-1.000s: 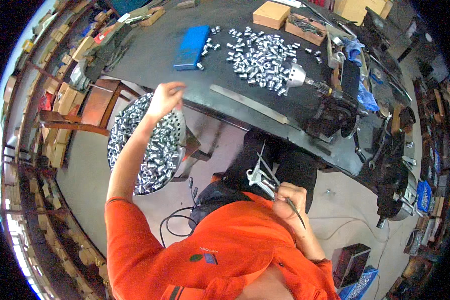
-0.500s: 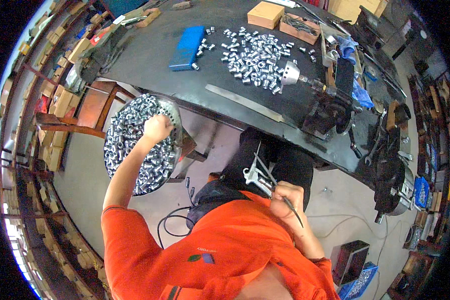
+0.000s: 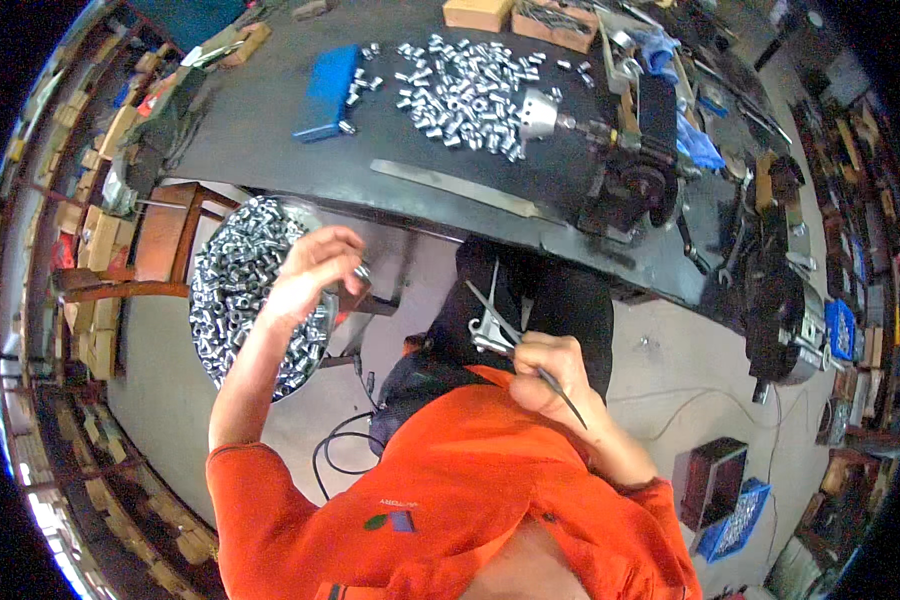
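My left hand (image 3: 320,270) is raised over the right edge of a round tray (image 3: 317,345) heaped with small shiny metal sleeves (image 3: 235,290). A single metal sleeve (image 3: 361,271) is pinched at its fingertips. In front of my lap, my right hand (image 3: 552,370) is closed round a silver air blow gun (image 3: 490,333) and a slim, tapering dark metal tool (image 3: 562,397). That tool's thin far end crosses the blow gun, and its dark end sticks out below my fist. Its exact kind is unclear.
On the dark workbench (image 3: 270,150) lie a blue box (image 3: 327,93), a pile of metal sleeves (image 3: 460,95) and a long flat metal bar (image 3: 455,187). A machine with a silver conical head (image 3: 538,115) stands to their right. A wooden chair (image 3: 165,235) is beside the tray; a cable (image 3: 320,460) loops below.
My left hand has come up out of the sleeves and moved right, with one sleeve now in its fingers. My right hand has moved slightly up and left. The whole view has shifted.
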